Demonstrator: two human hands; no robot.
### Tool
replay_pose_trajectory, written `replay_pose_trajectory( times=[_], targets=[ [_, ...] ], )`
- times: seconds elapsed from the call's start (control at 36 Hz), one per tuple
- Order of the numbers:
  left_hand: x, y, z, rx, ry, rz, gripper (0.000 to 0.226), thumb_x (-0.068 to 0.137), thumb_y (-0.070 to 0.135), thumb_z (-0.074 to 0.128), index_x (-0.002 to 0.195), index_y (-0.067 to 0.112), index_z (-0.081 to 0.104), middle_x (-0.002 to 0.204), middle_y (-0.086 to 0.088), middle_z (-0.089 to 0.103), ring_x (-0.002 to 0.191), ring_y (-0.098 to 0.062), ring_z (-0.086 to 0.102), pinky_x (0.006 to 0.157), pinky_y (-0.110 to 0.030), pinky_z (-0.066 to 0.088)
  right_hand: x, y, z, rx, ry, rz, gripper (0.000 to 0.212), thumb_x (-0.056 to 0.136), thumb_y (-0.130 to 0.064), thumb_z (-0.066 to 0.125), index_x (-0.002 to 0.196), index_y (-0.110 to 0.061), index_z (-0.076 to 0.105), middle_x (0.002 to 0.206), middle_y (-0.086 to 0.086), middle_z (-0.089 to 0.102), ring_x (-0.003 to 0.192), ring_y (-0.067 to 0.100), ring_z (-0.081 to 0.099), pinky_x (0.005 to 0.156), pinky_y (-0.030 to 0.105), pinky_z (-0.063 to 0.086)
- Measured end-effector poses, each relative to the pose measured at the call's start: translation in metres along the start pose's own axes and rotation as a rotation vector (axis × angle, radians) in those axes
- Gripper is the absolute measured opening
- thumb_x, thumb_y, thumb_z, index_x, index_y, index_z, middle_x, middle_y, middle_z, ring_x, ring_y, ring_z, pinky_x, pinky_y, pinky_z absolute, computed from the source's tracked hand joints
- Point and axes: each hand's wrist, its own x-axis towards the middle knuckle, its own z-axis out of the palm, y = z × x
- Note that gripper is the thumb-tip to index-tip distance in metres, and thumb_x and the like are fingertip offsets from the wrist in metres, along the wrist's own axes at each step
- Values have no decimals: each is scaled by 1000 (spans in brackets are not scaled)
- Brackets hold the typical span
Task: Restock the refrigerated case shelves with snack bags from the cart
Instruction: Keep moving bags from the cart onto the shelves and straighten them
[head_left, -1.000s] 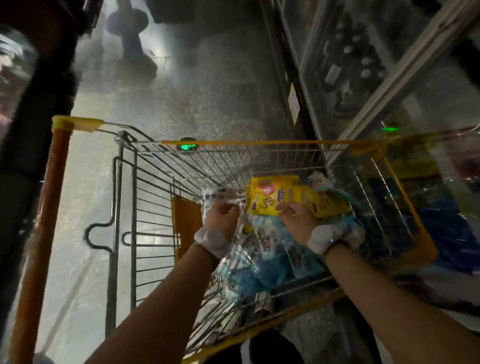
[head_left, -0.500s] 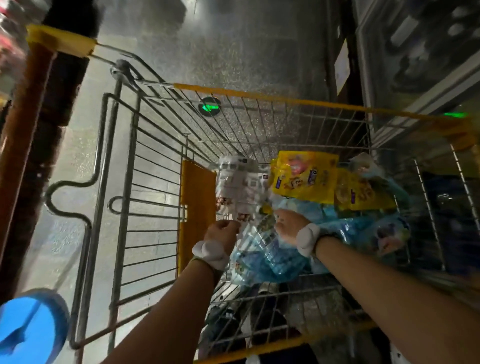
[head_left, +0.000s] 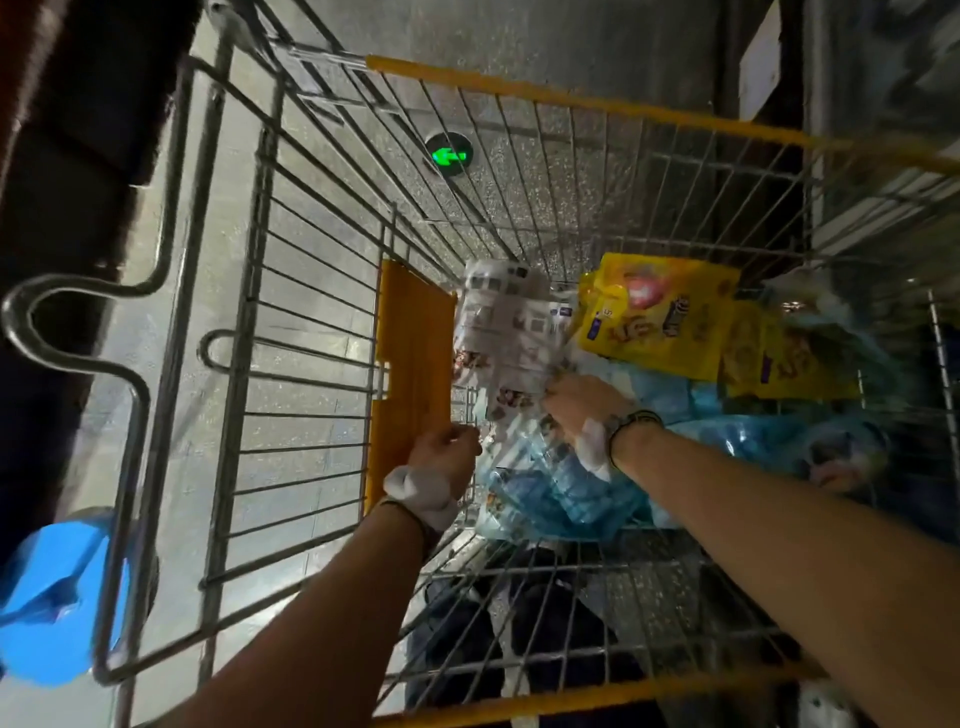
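Both my arms reach down into a wire shopping cart (head_left: 519, 171) with yellow trim. Snack bags fill its right half: a white printed bag (head_left: 506, 338), yellow bags (head_left: 660, 317) behind it, and clear blue bags (head_left: 561, 483) at the front. My right hand (head_left: 582, 402) lies on the pile where the white bag meets the blue ones, its fingers curled into the white bag's lower edge. My left hand (head_left: 444, 454) hangs just left of the pile beside the orange flap, fingers curled; whether it holds anything is hidden.
An orange flap (head_left: 413, 374) stands inside the cart to the left of the bags. A green arrow light (head_left: 449, 154) glows on the floor beyond. A blue object (head_left: 52, 592) sits low left outside the cart. The refrigerated case (head_left: 878, 104) runs along the right.
The view has tilted down and closer into the cart. My right hand moved left from the blue bags onto the white bag's lower edge. My left hand dropped slightly away from the white bag.
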Motion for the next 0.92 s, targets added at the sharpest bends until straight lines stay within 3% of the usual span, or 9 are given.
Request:
replay_pose_trajectory(
  times=[0.06,0.14,0.31,0.36,0.44,0.58,0.67,0.83,0.92],
  targets=[
    [0,-3,2,-2,9,-12,28,101,22,50,119,10,68,121,-12,69,106,-25,62,76,-35,53,1,1,-6,25,8,-23,24,72,-25,78,89,-20,62,102,3,62,98,24,62,70,29,50],
    [-1,-3,3,47,17,-10,27,97,26,54,115,13,70,115,-10,72,115,-33,63,95,-50,51,2,3,-15,139,-7,-85,14,85,-31,72,87,-20,63,92,-2,61,86,20,62,65,29,46],
    [-8,8,-1,67,11,22,31,80,52,58,103,36,73,105,4,74,106,-29,68,86,-42,55,-5,16,-34,374,134,-142,25,80,-50,71,81,-28,61,97,-4,65,86,18,62,70,27,48],
    [-15,16,-3,165,7,80,43,78,60,48,113,44,68,108,7,72,102,-30,68,83,-44,56,-8,21,-41,495,203,-134,22,78,-48,75,78,-28,64,95,-2,68,86,18,64,72,26,50],
    [-26,28,-4,228,47,213,34,91,47,56,122,36,65,118,4,69,103,-26,65,94,-42,53,-18,29,-57,692,325,-122,21,76,-44,77,74,-26,65,69,-13,62,65,5,60,63,31,53],
    [-34,37,-6,31,-29,258,62,73,64,65,125,30,65,117,1,69,105,-22,67,92,-43,57,-28,41,-74,1074,377,7,20,87,-5,70,72,-1,57,54,-13,46,54,-8,49,62,7,39],
    [-36,43,-6,-180,-51,293,42,86,32,75,125,22,65,115,1,68,104,-20,67,84,-34,60,-32,53,-74,1207,411,92,27,84,-12,74,66,-8,54,49,-17,45,50,-7,42,55,7,34],
    [-48,61,-6,-338,-32,340,33,81,29,79,114,28,71,115,3,71,104,-17,69,81,-35,61,-52,66,-59,1386,413,225,47,67,-58,76,79,-13,68,80,5,66,82,18,62,79,33,49],
    [-56,73,-2,-372,-89,319,26,88,32,71,112,24,71,110,4,74,99,-16,71,76,-33,60,-61,64,-52,1600,374,274,41,70,-51,76,93,-17,69,95,9,71,92,25,67,82,38,55]
  ],
)
